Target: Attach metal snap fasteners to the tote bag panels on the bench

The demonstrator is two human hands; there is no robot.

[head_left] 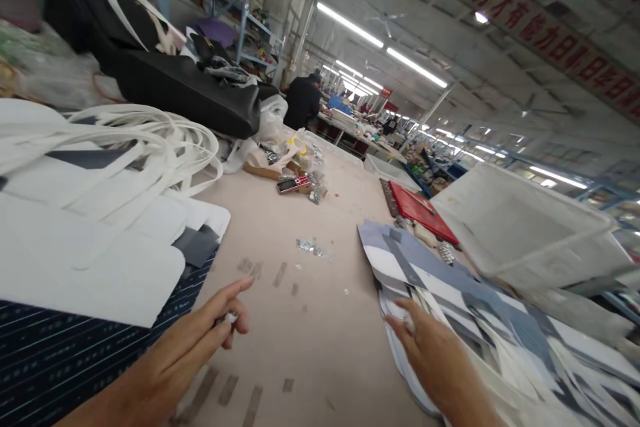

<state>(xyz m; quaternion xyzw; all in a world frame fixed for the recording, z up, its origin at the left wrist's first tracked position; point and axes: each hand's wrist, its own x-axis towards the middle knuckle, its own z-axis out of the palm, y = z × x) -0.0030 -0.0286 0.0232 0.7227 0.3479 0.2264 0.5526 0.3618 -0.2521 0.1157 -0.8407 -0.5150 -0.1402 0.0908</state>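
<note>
My left hand [210,330] hovers over the tan tabletop [280,353] with its index finger stretched forward. The other fingers curl round a small, pale, shiny bit [231,317] whose kind I cannot make out. At the right, my right hand [433,353] is partly blurred, at the near edge of a pile of grey and white cut pieces [400,260]. Thumb and forefinger come close together there, with something whitish between them that is too unclear to name. Small silvery pieces [311,247] lie scattered on the table beyond both hands.
White sheets [90,253] and looped white straps [165,140] cover the left side, with a black bag [185,90] behind. Plastic bags and a red phone [294,184] lie farther back. A red folder [420,210] and white bin [525,220] stand right. A person [303,101] is beyond.
</note>
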